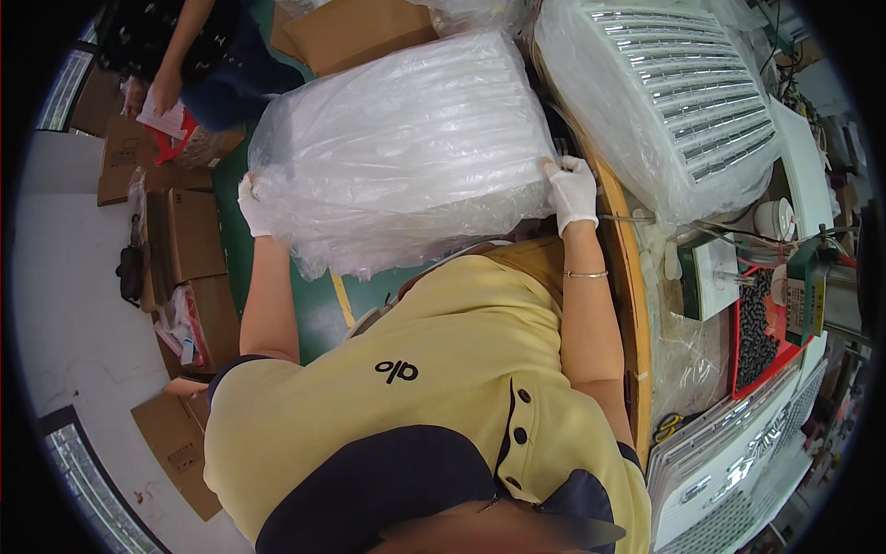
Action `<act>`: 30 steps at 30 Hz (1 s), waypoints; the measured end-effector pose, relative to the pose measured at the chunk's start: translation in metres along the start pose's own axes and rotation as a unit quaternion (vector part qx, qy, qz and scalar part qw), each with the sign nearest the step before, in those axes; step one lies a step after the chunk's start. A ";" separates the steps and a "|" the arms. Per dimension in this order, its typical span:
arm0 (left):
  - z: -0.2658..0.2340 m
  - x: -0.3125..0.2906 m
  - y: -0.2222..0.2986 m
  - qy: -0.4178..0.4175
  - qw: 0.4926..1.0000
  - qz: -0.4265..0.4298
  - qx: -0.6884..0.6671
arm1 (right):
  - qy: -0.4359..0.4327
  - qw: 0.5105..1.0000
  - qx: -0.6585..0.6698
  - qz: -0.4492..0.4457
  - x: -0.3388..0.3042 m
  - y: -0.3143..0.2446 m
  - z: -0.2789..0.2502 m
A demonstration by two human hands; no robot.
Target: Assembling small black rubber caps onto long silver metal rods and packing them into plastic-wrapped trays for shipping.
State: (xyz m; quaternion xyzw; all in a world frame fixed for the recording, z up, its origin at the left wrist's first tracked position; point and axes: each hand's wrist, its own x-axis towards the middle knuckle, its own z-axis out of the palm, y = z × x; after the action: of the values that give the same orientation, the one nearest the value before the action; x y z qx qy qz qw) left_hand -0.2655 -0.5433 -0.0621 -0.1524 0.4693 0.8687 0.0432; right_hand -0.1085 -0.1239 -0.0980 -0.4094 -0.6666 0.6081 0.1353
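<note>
A large white bundle (406, 138) wrapped in loose clear plastic spans the space in front of me, between both hands. What lies inside the wrap is blurred, though pale parallel ridges show through. My left hand (254, 205), in a white glove with some fingertips bare, is closed on the bundle's near left edge. At its right side, my right hand (572, 192), gloved the same way, pinches the plastic near the corner. The bundle is between my body and an open cardboard box (355, 35) behind it.
Right of me runs a wooden-edged workbench (637, 369). On it are a plastic-covered stack of slotted white panels (683, 83), a red tray (748, 351) of small black parts, yellow-handled scissors (668, 427) and a green machine (805, 291). Cardboard boxes (189, 235) and another person (208, 65) are at left.
</note>
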 end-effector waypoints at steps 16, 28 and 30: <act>-0.034 -0.002 0.034 0.110 0.741 0.257 0.611 | 0.089 0.988 -0.079 -0.099 0.003 0.023 -0.003; 0.269 0.055 -0.105 -0.330 0.591 0.303 0.670 | 0.066 0.994 -0.065 -0.059 -0.004 0.022 0.001; 0.298 0.055 -0.127 -0.329 0.482 0.247 0.774 | 0.074 0.994 -0.064 -0.054 0.001 0.031 0.000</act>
State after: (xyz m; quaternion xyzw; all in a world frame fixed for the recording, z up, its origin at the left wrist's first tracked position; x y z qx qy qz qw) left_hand -0.3565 -0.2299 -0.0280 0.3611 0.9218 0.1168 0.0786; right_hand -0.0976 -0.1260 -0.1266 -0.4246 -0.7136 0.5239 0.1898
